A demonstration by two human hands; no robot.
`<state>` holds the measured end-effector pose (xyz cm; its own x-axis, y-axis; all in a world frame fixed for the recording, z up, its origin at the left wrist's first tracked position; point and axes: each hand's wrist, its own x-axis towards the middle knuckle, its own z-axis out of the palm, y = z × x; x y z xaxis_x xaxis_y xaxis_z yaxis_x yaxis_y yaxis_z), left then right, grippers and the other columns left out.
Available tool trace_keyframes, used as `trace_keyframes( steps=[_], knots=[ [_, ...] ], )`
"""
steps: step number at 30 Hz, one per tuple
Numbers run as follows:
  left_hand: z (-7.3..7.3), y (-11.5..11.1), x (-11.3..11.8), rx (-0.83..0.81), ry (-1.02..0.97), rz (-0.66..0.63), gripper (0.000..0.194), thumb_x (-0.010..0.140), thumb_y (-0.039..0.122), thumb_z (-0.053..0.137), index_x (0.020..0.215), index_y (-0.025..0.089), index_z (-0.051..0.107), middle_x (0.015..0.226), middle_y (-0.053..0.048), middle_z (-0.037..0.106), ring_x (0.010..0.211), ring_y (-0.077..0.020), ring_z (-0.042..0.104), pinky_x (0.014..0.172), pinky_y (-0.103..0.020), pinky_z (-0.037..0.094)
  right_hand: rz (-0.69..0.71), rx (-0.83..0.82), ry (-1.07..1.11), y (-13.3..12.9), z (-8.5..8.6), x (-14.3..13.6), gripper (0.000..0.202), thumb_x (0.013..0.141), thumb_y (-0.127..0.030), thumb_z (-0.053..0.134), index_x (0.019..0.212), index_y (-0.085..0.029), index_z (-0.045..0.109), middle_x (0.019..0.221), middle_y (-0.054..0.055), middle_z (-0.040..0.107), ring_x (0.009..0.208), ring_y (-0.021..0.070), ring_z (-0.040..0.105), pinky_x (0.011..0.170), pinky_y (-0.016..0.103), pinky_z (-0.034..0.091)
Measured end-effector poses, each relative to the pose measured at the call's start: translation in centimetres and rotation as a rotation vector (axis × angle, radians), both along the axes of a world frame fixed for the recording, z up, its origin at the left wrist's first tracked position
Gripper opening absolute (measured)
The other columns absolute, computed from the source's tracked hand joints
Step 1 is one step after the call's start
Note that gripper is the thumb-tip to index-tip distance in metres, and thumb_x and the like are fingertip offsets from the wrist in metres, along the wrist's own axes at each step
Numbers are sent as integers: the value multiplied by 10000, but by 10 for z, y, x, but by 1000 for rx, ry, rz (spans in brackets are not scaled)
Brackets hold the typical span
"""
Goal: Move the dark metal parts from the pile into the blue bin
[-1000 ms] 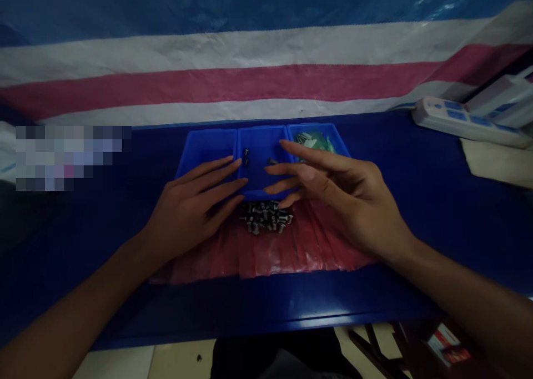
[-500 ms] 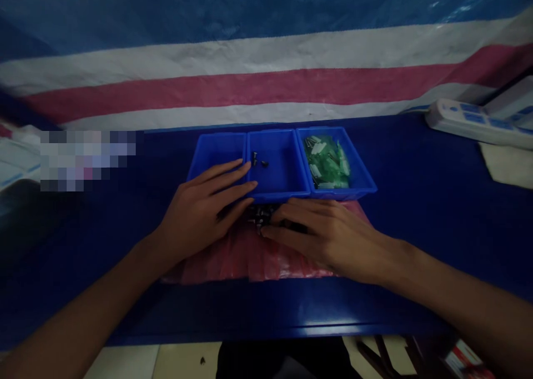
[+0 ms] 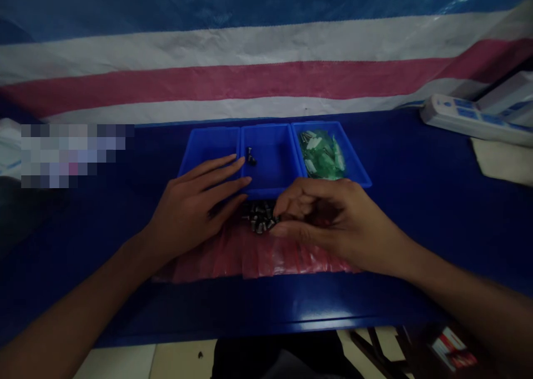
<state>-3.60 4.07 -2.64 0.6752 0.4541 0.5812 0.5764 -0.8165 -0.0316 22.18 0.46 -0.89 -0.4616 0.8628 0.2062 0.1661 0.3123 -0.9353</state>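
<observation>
A pile of small black screws (image 3: 261, 217) lies on red plastic bags (image 3: 266, 259), just in front of the blue bins. At its right side, the thumb and index finger of my right hand (image 3: 333, 221) are pinched on a screw, partly hidden by the fingertips. My left hand (image 3: 195, 204) lies with fingers stretched out, tips over the near part of the left bin (image 3: 214, 140) and the edge of the middle bin (image 3: 270, 140). A few black screws (image 3: 250, 157) rest inside that middle bin.
The right bin (image 3: 353, 162) holds green plastic bags (image 3: 325, 154) with metal and white pieces. A white power strip (image 3: 466, 115) and a pale cloth (image 3: 499, 160) lie at the right. Behind the blue table (image 3: 200, 312) hangs a striped sheet (image 3: 266, 82).
My right hand has lifted slightly and its fingers have curled into a pinch, uncovering more of the screw pile. My left hand keeps its place by the bins. The view has shifted slightly.
</observation>
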Motion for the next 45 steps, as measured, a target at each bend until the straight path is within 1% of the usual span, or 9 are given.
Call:
trace_keyframes(
  steps=[3, 6, 11, 14, 16, 21, 36, 40, 45],
  knots=[
    [1, 0, 0, 1, 2, 1, 179, 1038, 232, 661, 1186, 180, 748, 1346, -116, 740, 1298, -263, 701, 1077, -419, 652, -47, -126, 20, 3, 0, 2, 380, 866, -471, 885, 741, -164, 699, 514, -66, 549, 435, 63, 480, 411, 189, 359],
    [1, 0, 0, 3, 9, -3, 192, 1039, 247, 663, 1187, 166, 754, 1346, -124, 740, 1301, -266, 698, 1084, -405, 644, -86, -178, 132, 8, -2, 5, 313, 924, -466, 833, 870, -166, 761, 600, -18, 692, 443, 91, 606, 442, 193, 505],
    [-1, 1, -1, -2, 19, -6, 214, 1043, 242, 652, 1195, 135, 756, 1359, -145, 730, 1315, -284, 689, 1110, -431, 625, -197, -107, 316, 7, -2, 5, 374, 1010, -312, 730, 1372, -235, 678, 1136, 62, 803, 959, 215, 811, 756, 333, 712],
    [-1, 0, -1, 3, 10, -7, 208, 1039, 232, 658, 1193, 134, 756, 1352, -147, 733, 1315, -286, 689, 1104, -438, 629, -210, 116, 136, 5, -2, 7, 269, 1028, -207, 668, 1293, -215, 711, 1066, 44, 795, 820, 157, 784, 672, 261, 667],
    [0, 0, -1, -1, 7, -9, 202, 1036, 224, 661, 1189, 131, 755, 1343, -150, 737, 1310, -284, 693, 1097, -438, 635, -98, 374, -92, 4, -4, 9, 201, 1032, -159, 645, 1206, -172, 746, 969, 40, 785, 749, 139, 745, 676, 256, 642],
    [-1, 0, 0, -6, -2, -17, 198, 1030, 201, 664, 1192, 127, 751, 1344, -155, 735, 1315, -281, 690, 1100, -433, 635, 262, 826, -548, 5, -16, 7, 235, 1015, -70, 633, 1223, -78, 744, 1121, 126, 756, 997, 243, 729, 872, 372, 653],
    [0, 0, -1, 9, 4, -12, 194, 1034, 189, 658, 1192, 120, 747, 1331, -163, 741, 1314, -280, 691, 1103, -448, 634, 256, 952, -466, 7, -27, 3, 190, 1051, -81, 588, 1155, -78, 747, 1099, 101, 766, 992, 235, 676, 878, 363, 598],
    [0, 0, -1, 8, 2, -14, 195, 1027, 185, 667, 1194, 122, 747, 1350, -165, 731, 1318, -282, 688, 1100, -442, 635, 235, 970, -479, 6, -31, 1, 179, 1052, -90, 597, 995, -107, 767, 1026, 90, 750, 929, 218, 642, 775, 341, 560],
    [-1, 1, 0, -2, 10, -13, 196, 1033, 192, 658, 1201, 133, 741, 1355, -155, 730, 1323, -272, 685, 1097, -429, 636, 187, 842, -432, 3, -26, -1, 197, 1070, -101, 567, 980, -120, 742, 1022, 86, 741, 919, 195, 671, 806, 315, 566]
  ],
)
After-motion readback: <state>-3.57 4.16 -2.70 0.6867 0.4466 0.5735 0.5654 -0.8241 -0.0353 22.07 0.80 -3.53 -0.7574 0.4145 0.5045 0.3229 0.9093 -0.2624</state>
